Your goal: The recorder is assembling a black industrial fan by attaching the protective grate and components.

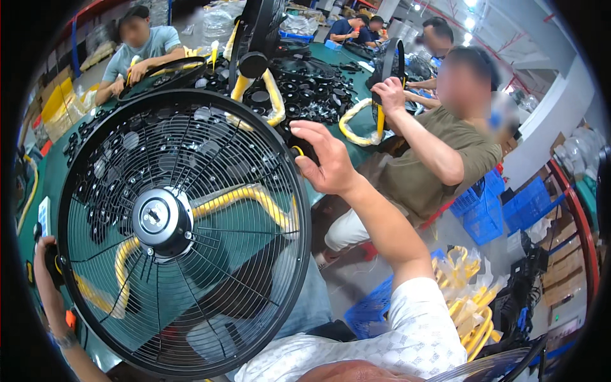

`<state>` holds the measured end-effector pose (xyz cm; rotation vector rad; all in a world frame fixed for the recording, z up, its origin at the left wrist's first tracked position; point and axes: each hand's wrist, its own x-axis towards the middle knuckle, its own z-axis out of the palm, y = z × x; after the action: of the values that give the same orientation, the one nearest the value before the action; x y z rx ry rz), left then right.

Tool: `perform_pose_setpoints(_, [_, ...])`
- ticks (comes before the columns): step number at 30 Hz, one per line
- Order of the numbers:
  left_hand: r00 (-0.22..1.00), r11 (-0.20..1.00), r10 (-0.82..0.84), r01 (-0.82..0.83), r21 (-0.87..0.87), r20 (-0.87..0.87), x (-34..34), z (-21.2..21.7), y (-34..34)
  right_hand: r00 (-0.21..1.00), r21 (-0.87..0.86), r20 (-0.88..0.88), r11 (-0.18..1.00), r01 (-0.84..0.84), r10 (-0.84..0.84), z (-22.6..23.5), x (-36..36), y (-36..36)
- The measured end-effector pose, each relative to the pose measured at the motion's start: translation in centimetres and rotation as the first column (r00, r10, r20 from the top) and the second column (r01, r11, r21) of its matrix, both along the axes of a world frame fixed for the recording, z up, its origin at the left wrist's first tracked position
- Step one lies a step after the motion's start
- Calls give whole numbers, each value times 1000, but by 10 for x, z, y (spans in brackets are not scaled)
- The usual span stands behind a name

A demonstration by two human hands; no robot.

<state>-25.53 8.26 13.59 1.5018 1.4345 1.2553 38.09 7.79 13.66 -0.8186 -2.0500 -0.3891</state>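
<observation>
Black fan grille (181,229) gripped by both hands over green worktable (347,124), busy workshop, blue crates (509,207)

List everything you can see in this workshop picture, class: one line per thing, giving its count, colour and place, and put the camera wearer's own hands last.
Fan guard: one, black wire with a silver hub, large in the foreground, held upright.
Yellow stand tube: one, yellow, seen behind the guard's wires.
Work table: one, green, stretching to the rear.
Small black parts: many, black, heaped mid-table.
Crates: several, blue, on the floor at right.
Yellow tubes: a bundle, yellow, bagged, lower right.
Co-workers: at least five, seated around the table.
Left hand: grips a black knob at the guard's left rim.
Right hand: on the guard's upper right rim.
</observation>
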Motion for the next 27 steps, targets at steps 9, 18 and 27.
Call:
perform_pose_setpoints(9, [862,928,216,-35,372,-459,-33,-39,24,986,-478,-162,877,-47,-35,18,-1,17])
perform_pose_setpoints(18, [988,868,147,-110,483,-39,18,-42,8,961,-765,-202,643,-34,-189,33,-1,21])
perform_pose_setpoints(27, [991,965,51,-81,-251,-126,-26,11,28,990,23,-117,997,-74,76,-1,-5,10])
